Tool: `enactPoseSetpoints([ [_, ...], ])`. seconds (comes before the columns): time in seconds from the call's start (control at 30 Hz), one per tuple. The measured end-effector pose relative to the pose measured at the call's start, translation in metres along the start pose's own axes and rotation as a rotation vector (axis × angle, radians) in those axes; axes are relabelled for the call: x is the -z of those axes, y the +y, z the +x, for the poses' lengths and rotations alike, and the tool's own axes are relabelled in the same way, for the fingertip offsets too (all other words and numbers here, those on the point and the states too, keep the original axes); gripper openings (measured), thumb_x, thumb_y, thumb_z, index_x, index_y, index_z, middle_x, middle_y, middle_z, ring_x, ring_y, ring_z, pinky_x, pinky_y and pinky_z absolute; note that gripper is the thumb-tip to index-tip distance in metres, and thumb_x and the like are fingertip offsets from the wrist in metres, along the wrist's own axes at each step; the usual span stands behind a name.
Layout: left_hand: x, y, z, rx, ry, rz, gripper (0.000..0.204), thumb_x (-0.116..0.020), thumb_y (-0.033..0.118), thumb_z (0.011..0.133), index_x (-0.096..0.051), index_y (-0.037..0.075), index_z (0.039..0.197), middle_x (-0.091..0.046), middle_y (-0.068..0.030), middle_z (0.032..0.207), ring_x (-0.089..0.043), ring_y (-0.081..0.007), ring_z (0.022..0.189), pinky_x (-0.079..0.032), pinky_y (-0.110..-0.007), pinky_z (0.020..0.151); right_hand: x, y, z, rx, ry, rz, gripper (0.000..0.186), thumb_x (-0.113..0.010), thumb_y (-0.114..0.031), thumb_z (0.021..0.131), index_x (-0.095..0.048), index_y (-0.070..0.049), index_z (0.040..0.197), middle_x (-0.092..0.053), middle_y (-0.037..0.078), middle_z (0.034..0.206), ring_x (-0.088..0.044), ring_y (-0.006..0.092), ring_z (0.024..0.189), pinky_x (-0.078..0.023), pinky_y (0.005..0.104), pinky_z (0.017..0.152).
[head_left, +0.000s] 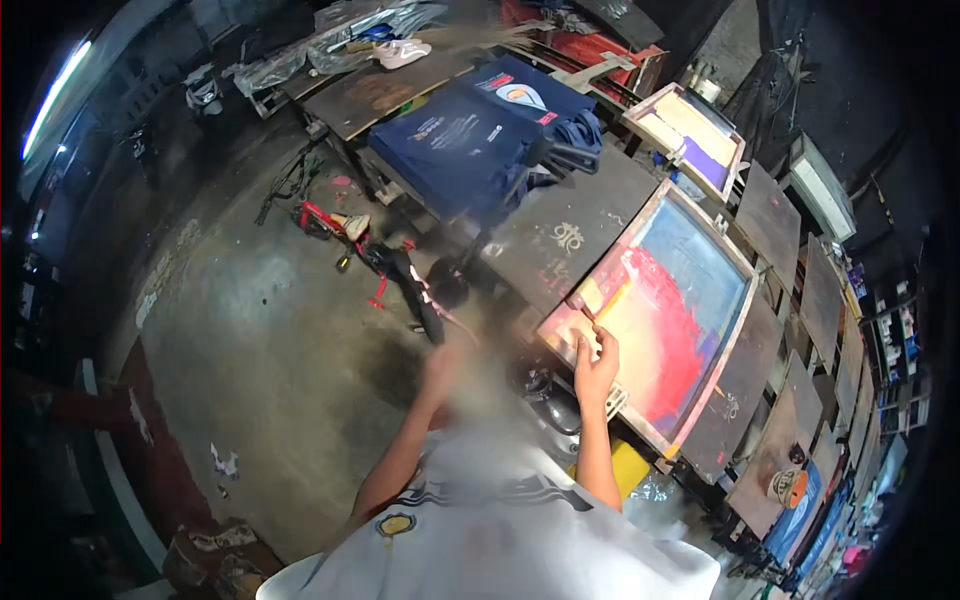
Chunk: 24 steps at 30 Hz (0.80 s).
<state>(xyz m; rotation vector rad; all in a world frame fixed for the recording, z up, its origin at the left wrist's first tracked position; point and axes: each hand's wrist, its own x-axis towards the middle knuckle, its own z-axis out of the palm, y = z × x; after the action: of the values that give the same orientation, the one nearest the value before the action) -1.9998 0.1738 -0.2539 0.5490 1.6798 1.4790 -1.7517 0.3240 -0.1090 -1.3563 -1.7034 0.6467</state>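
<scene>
A wooden-framed printing screen (741, 350) lies tilted before me to the right, its mesh blue with broad smears of red, pink and pale yellow ink. At its near left corner my right hand (596, 370) is closed, pinching a thin stick-like tool (582, 306) smeared with ink over the mesh; its exact kind is unclear. My left hand (445, 372) hangs over the floor to the left of the screen, apart from it. Motion blur and a hazy patch hide its fingers, so whether it holds anything does not show.
Dark blue printed fabric (450, 150) covers the table ahead. A second screen (722, 180) with cream and purple ink stands farther right. Dark flat boards (768, 215) run along the right. A small red bicycle (318, 217) is on the floor at left. White shoes (402, 53) sit on the far table.
</scene>
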Motion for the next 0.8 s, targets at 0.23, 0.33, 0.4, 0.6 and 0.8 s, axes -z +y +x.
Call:
enactPoseSetpoints([
  [0.23, -0.013, 0.029, 0.062, -0.125, -0.427, 0.055, 0.021, -0.060, 0.017, 0.099, -0.065, 0.001, 0.112, -0.065, 0.0007, 0.095, -0.059, -0.0077, 0.084, -0.046, -0.023, 0.073, 0.000, 0.000, -0.006, -0.074, 0.213, -0.201, 0.034, -0.068, -0.013, 0.088, -0.061, 0.000, 0.119, -0.065, 0.017, 0.115, -0.062, 0.0292, 0.103, -0.048, 0.0397, 0.087],
  [0.33, -0.048, 0.063, 0.074, -0.005, -0.570, 0.146, 0.023, -0.061, 0.018, 0.099, -0.062, 0.002, 0.115, -0.066, -0.0010, 0.099, -0.061, -0.0094, 0.089, -0.048, -0.024, 0.081, 0.029, 0.011, -0.028, -0.190, 0.307, -0.243, 0.032, -0.068, -0.015, 0.088, -0.062, 0.002, 0.115, -0.064, 0.019, 0.113, -0.061, 0.0328, 0.105, -0.047, 0.0408, 0.092],
  [0.4, -0.069, 0.070, 0.077, -0.087, -0.606, 0.144, 0.023, -0.061, 0.017, 0.099, -0.062, 0.002, 0.115, -0.066, -0.0011, 0.099, -0.061, -0.0097, 0.089, -0.049, -0.025, 0.081, 0.046, 0.022, -0.041, -0.236, 0.348, -0.238, 0.033, -0.068, -0.018, 0.089, -0.063, 0.004, 0.113, -0.064, 0.022, 0.111, -0.060, 0.0364, 0.107, -0.045, 0.0424, 0.095],
  [0.6, -0.135, 0.099, 0.068, -0.684, -0.324, 0.413, 0.015, -0.065, 0.013, 0.093, -0.067, 0.001, 0.101, -0.065, -0.0141, 0.090, -0.064, -0.0242, 0.084, -0.050, -0.033, 0.076, 0.123, 0.084, -0.072, -0.368, 0.479, -0.371, 0.036, -0.069, -0.018, 0.087, -0.062, 0.004, 0.115, -0.063, 0.022, 0.110, -0.059, 0.0358, 0.104, -0.046, 0.0433, 0.093],
  [0.8, -0.179, 0.103, 0.061, -0.551, -0.294, 0.600, 0.030, -0.055, 0.029, 0.094, -0.069, 0.002, 0.096, -0.067, -0.0206, 0.094, -0.064, -0.0389, 0.092, -0.050, -0.045, 0.082, 0.207, 0.159, -0.086, -0.357, 0.592, -0.578, 0.044, -0.069, -0.020, 0.087, -0.057, 0.004, 0.123, -0.064, 0.024, 0.108, -0.063, 0.0363, 0.102, -0.049, 0.0414, 0.091],
])
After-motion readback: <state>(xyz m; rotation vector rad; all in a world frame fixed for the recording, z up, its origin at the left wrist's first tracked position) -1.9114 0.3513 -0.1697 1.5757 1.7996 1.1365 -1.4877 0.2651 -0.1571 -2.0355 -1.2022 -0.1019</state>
